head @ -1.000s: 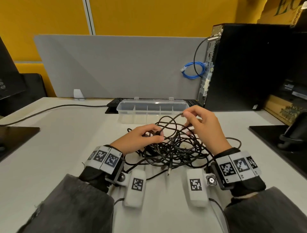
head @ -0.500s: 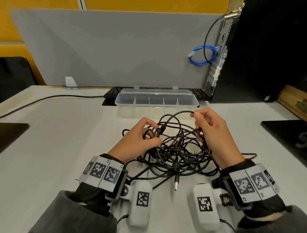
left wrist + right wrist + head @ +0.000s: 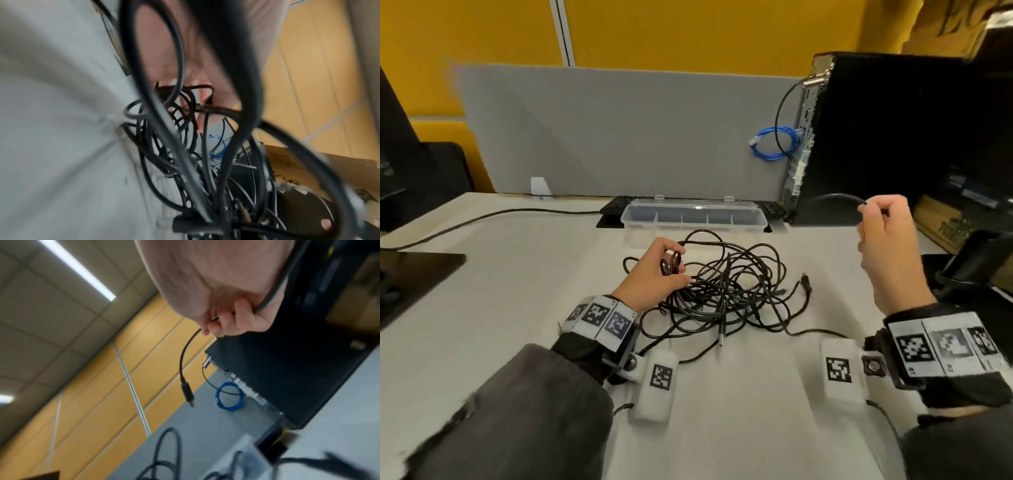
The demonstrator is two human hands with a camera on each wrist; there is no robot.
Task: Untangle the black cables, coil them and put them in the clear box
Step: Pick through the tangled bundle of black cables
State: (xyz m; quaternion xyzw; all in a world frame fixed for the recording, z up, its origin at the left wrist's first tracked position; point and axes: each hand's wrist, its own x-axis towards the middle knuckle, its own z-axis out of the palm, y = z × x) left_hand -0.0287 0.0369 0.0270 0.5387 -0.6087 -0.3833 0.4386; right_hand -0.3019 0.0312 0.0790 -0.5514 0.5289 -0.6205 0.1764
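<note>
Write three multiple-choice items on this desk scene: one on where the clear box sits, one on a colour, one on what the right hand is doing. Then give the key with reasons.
1. Where is the clear box?
A. Beyond the black cables, before the grey divider
B. On the computer tower
C. In the person's lap

2. What colour is the small coiled cable hanging by the computer tower?
A. Red
B. Blue
C. Green

3. What is the right hand doing?
A. Lying flat on the desk
B. Holding a cable end raised off the desk
C. Holding the box

Key: 1 A, the head view shows it behind the tangle; 2 B, plainly blue; 3 B, the right wrist view shows a plug hanging from its fingers.
</note>
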